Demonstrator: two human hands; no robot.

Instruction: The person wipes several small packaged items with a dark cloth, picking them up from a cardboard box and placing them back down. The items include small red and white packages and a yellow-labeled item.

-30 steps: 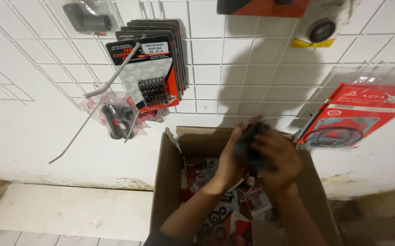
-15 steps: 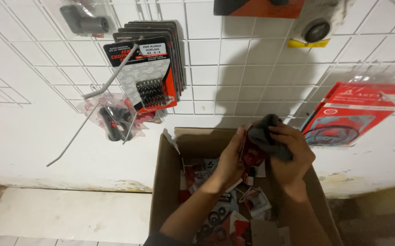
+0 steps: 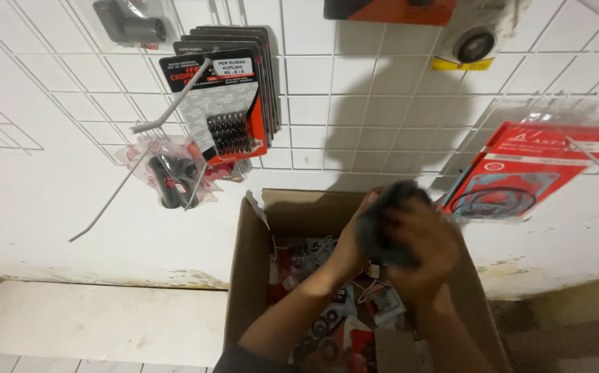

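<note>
Both hands were raised together above an open cardboard box (image 3: 244, 290) that stood on the floor against a white wall. The right hand (image 3: 420, 245) was on top, with its fingers curled around a dark, blurred object (image 3: 385, 221), maybe a black bag or a rubber part; its exact kind could not be told because the picture was blurred there. The left hand (image 3: 354, 245) came from below and from the left side, and it was closed on the same dark object, touching its lower left edge. So both hands gripped it, and the object was held over the back part of the box, near the rear wall of the box and not resting on anything.

Inside the box lay many small packets (image 3: 327, 331) in clear plastic with red and black contents, some with dark rings inside. They were piled without order under the forearms.

On the wall behind the box hung a white wire grid (image 3: 327, 103). On the left part of the grid a stack of black and red blister cards (image 3: 223, 103) with small dark springs hung from a hook. Just below and to the left of them hung a clear plastic bag (image 3: 171, 173) with black and red parts. On the right side a red flat packet (image 3: 520, 173) with a thin dark gasket ring hung tilted, just beside the right hand. At the top right there was a white and yellow pack (image 3: 475, 41) with a round dark part.
</note>
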